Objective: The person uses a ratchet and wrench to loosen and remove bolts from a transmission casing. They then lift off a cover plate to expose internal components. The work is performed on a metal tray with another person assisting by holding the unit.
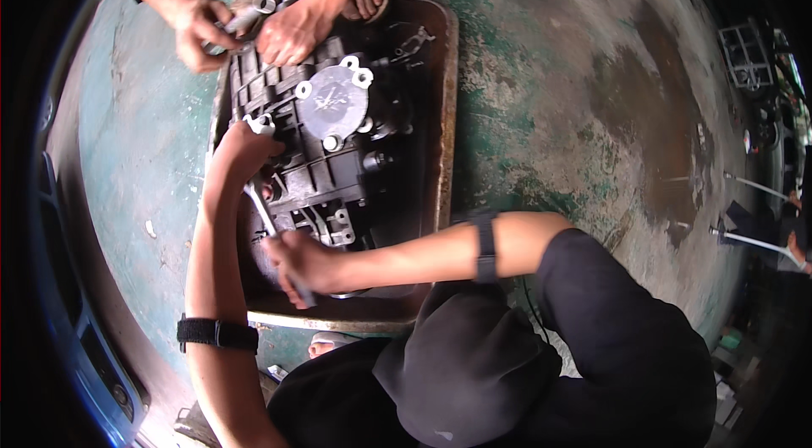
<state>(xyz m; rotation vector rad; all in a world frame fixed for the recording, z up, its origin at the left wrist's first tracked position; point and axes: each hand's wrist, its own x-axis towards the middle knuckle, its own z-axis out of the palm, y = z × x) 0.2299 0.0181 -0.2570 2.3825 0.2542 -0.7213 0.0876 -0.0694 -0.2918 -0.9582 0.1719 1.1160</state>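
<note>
A grey metal gearbox housing (317, 181) with ribs and a round cover (332, 103) lies in a shallow tray. At its left edge my left hand (243, 150) is closed around the upper end of a silver wrench (263, 209), whose head is hidden under the fingers. Lower down, my right hand (306, 263), slightly blurred, grips the wrench's handle. Across from me, a co-worker's hand (203, 29) holds a silver cylindrical tool (248, 15). Their other hand (294, 32) rests on the far end of the housing.
The tray (447, 135) has a rusty, worn rim and a dark inside. Small metal parts (414, 42) lie in its far right corner. The co-worker's sandalled foot (370, 1) is by the far rim. Stained green-grey floor (541, 109) surrounds the tray. A blue object (93, 346) stands at far left.
</note>
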